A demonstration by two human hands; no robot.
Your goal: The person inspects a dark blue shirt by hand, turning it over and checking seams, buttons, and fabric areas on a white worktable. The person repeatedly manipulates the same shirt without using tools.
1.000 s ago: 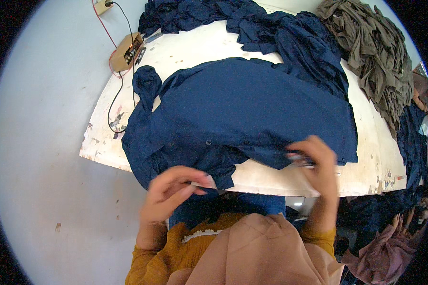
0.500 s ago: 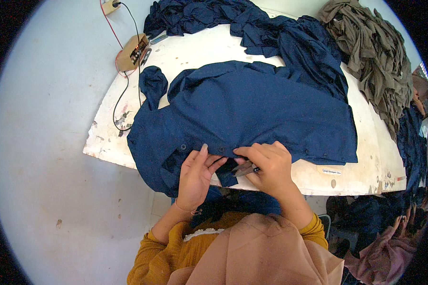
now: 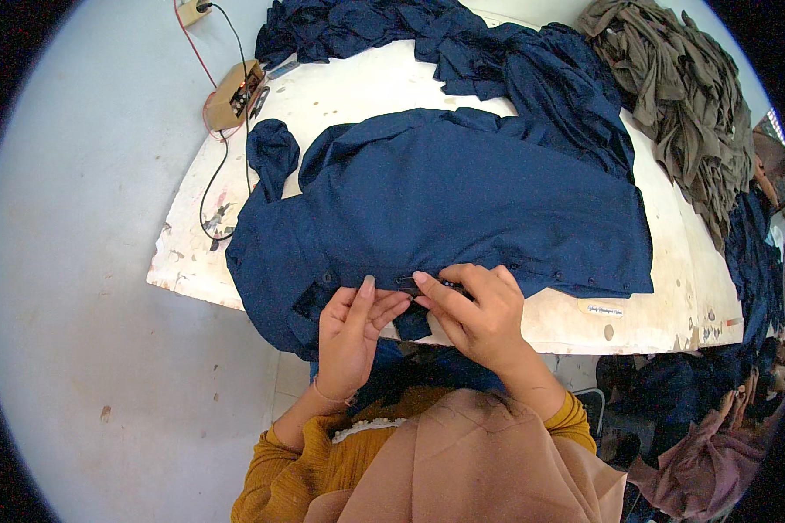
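Observation:
A navy shirt (image 3: 462, 192) lies spread over the white table, its buttoned edge toward me. Dark buttons, one of them a button (image 3: 328, 277) left of my hands, run along that edge. My left hand (image 3: 349, 336) pinches the edge, thumb on top and fingers beneath the cloth. Close beside it, my right hand (image 3: 480, 305) is closed around small dark thread snips (image 3: 407, 281). Their tips point left and lie by a button, just right of my left thumb. Most of the snips is hidden by the right fingers.
More navy garments (image 3: 532, 70) heap along the far side of the table (image 3: 672, 296). Brown-grey garments (image 3: 672, 105) pile at the far right. A small box with wires (image 3: 234, 96) stands at the far left edge. Another person's hand (image 3: 740, 401) shows at right.
My right hand has turned and shifted slightly left, bringing the snips from below the shirt edge up to the button. My left hand has moved slightly down and left, still pinching the edge.

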